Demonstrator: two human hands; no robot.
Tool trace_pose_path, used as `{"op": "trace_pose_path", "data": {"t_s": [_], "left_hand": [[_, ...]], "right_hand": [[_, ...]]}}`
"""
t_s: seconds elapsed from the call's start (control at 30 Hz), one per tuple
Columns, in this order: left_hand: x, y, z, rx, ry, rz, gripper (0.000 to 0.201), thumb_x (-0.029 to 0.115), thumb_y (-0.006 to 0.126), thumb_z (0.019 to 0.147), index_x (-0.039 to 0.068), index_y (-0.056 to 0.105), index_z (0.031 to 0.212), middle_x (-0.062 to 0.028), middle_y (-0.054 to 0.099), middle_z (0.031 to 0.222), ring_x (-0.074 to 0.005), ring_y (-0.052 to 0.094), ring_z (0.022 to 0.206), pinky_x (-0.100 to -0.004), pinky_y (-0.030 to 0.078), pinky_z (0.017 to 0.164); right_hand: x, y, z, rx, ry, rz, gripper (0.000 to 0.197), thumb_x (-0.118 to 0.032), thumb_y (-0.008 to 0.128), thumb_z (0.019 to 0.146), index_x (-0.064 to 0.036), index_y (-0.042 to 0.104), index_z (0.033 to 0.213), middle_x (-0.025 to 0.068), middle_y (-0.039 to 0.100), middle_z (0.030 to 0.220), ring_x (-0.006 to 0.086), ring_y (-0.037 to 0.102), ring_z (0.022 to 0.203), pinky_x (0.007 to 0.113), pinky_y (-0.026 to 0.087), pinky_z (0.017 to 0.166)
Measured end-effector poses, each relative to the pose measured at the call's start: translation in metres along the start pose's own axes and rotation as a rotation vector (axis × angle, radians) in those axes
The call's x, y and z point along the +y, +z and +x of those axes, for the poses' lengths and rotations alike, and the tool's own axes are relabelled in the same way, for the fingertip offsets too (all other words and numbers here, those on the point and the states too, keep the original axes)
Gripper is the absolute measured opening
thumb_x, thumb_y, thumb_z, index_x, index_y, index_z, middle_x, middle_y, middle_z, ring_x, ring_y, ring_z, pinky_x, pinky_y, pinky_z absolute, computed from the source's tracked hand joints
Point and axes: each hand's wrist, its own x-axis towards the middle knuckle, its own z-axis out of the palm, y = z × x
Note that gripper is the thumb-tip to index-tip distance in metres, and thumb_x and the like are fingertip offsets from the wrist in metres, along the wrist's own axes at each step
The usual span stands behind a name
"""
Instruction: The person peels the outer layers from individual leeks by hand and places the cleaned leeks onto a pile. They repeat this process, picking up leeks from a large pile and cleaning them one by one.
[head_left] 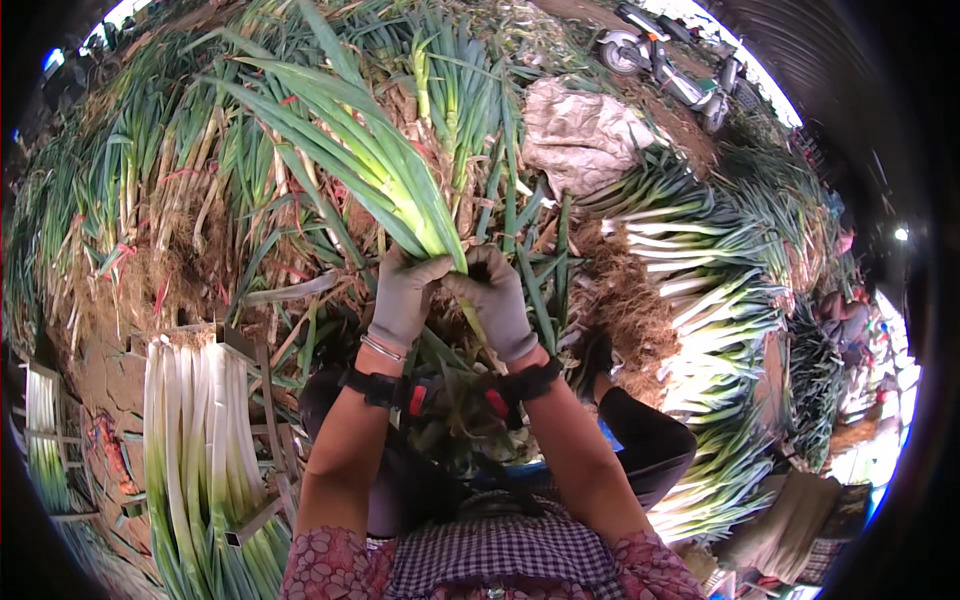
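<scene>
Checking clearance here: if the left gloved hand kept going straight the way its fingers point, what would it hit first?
The left hand in a grey glove points up and away, already gripping the long green leek stalk. Past that, it would likely meet the heap of uncleaned leeks with brown roots, though depth is unclear.

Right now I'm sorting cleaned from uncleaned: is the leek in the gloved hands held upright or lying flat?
Upright. Both hands, left and right, grip the leek low on its stalk; its green leaves fan upward.
</scene>
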Motion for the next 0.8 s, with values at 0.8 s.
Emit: {"op": "trace_pose_path", "data": {"t_s": [0.8], "left_hand": [[0.058,-0.042,0.011,0.221,0.176,-0.044,0.021,0.01,0.058,0.091,-0.005,0.052,0.104,-0.0173,0.062,0.091,-0.0275,0.066,0.079,-0.0416,0.058,0.075]], "right_hand": [[0.076,-0.115,-0.135,-0.391,0.564,-0.932,0.042,-0.031,0.069,0.074,-0.0015,0.062,0.104,0.0183,0.066,0.087,0.0271,0.065,0.079,0.041,0.05,0.068]]}}
